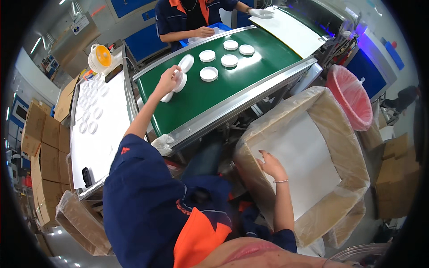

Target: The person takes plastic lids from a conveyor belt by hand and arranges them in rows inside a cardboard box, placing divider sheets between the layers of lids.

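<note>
My left hand [168,81] reaches over the left end of the green conveyor belt [178,114], its fingers closed on a white round lid [180,82]. Another tilted white lid [186,63] is at its fingertips, and a further white lid [167,97] lies partly hidden below the hand. Several more white lids [208,74] rest flat on the belt to the right. My right hand [273,165] is above the large plastic-lined carton [353,178], with fingers apart and nothing in them.
At the left, a white table [105,134] carries several white rings [93,127], a black object [86,177] and a white-and-yellow round container [102,57]. A co-worker's gloved hand [261,14] is at the belt's far end. A pink lined bin [351,98] stands beyond the carton.
</note>
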`<state>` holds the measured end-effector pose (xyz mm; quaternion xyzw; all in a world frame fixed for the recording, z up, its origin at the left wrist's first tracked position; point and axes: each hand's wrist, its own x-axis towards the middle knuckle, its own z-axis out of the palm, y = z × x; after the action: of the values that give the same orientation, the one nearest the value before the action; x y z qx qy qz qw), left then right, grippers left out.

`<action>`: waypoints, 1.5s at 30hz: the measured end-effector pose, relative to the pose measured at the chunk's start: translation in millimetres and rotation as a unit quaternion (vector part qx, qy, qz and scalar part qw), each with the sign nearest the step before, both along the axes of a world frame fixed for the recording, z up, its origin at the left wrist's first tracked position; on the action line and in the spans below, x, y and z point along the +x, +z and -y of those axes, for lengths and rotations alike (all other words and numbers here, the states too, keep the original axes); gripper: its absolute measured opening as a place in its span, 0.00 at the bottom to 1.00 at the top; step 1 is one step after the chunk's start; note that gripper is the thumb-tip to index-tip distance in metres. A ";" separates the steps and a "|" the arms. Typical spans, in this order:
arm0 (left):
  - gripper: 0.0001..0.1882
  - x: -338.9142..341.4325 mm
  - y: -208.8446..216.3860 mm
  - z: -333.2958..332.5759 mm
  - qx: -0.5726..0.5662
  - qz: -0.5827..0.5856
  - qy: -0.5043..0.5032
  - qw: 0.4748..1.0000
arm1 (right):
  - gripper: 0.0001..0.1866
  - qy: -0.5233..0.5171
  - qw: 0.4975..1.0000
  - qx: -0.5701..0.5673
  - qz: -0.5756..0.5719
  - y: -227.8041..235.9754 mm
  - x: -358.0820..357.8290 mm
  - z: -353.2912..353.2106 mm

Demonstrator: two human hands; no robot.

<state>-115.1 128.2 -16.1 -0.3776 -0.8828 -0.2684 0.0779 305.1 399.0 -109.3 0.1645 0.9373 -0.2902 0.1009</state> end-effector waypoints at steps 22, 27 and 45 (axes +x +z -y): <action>0.20 316.9 53.7 -135.7 0.396 0.849 -0.326 0.123 | 0.26 -0.118 0.989 -0.084 -0.039 -27.2 110.1 -54.4; 0.20 322.0 47.9 -148.3 0.393 0.853 -0.315 0.139 | 0.24 -0.098 0.991 -0.085 -0.010 10.9 91.3 -26.1; 0.15 349.1 16.9 -242.2 0.307 0.616 -0.364 0.628 | 0.18 -0.099 0.995 0.020 -0.021 -23.0 103.5 -35.8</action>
<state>234.0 370.4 0.8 -0.3691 -0.3824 -0.7001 -0.4768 408.6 434.8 -132.3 0.2522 0.9239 -0.2837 0.0486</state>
